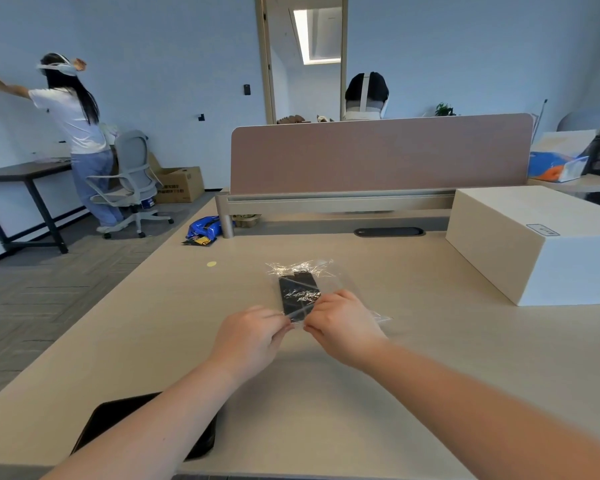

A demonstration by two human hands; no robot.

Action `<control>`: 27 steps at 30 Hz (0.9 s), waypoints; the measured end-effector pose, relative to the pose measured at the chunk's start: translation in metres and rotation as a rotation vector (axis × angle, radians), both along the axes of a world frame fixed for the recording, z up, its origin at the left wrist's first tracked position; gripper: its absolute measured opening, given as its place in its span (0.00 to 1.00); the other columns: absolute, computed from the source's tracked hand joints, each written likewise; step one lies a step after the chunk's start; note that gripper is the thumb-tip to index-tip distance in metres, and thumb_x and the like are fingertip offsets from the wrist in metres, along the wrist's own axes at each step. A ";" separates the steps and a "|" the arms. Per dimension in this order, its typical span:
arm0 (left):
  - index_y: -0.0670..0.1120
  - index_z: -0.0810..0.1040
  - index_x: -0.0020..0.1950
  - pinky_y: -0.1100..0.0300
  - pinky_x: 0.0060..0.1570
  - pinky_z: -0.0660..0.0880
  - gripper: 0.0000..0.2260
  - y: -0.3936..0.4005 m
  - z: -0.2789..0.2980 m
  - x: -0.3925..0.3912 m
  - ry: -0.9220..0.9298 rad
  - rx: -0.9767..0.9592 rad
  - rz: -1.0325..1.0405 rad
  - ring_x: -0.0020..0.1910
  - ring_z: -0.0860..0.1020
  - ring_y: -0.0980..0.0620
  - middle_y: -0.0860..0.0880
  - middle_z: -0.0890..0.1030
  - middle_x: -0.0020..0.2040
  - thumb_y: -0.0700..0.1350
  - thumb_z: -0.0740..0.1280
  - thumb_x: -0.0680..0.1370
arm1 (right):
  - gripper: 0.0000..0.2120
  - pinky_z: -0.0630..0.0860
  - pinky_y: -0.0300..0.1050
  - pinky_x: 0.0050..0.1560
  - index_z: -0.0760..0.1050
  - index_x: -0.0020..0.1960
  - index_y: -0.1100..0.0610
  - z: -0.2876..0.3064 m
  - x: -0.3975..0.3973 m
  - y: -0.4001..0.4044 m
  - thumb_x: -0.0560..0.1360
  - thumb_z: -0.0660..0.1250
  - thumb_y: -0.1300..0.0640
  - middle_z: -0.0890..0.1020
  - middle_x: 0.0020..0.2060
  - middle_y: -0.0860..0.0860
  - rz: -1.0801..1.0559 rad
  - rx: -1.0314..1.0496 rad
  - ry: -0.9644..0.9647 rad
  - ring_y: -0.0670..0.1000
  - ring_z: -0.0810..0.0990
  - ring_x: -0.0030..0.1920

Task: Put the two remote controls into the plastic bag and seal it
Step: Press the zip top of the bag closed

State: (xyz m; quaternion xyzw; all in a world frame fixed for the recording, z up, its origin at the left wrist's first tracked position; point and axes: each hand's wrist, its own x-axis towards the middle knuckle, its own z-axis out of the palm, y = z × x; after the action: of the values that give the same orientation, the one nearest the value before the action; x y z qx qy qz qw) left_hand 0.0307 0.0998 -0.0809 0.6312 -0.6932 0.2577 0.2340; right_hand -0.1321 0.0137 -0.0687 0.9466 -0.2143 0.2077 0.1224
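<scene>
Head view: 2 hands' grip (297,323) pinching bag (303,271).

light: bright, even | glare: plastic bag (300,271) | shadows: soft | edges: wide-angle bowed | focus: slightly soft

An open-plan office: a long pale desk (413,358) runs to a fabric privacy divider (378,154) with a cable grommet (390,232) set into the top just before it; beyond the divider the back of a person's head (367,88) shows at the facing workstation; to the left, a grey swivel chair (129,181) stands on grey carpet tiles beside a dark-legged table (21,174), where another person in a headset (80,133) stands facing the pale blue wall; a cardboard box (181,183), possibly stock or supplies, sits on the floor.
</scene>
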 end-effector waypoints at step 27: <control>0.54 0.81 0.31 0.70 0.25 0.52 0.02 -0.004 0.002 -0.004 -0.042 0.062 0.079 0.26 0.78 0.54 0.55 0.79 0.24 0.49 0.71 0.64 | 0.08 0.72 0.41 0.33 0.77 0.26 0.50 -0.011 0.011 -0.007 0.58 0.75 0.59 0.77 0.22 0.46 -0.032 -0.046 -0.009 0.49 0.78 0.28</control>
State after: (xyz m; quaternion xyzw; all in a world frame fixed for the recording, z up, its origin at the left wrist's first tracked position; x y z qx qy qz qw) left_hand 0.0263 0.0956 -0.0793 0.6593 -0.6803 0.2582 0.1894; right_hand -0.1210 0.0072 -0.0801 0.9390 -0.2252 0.2147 0.1465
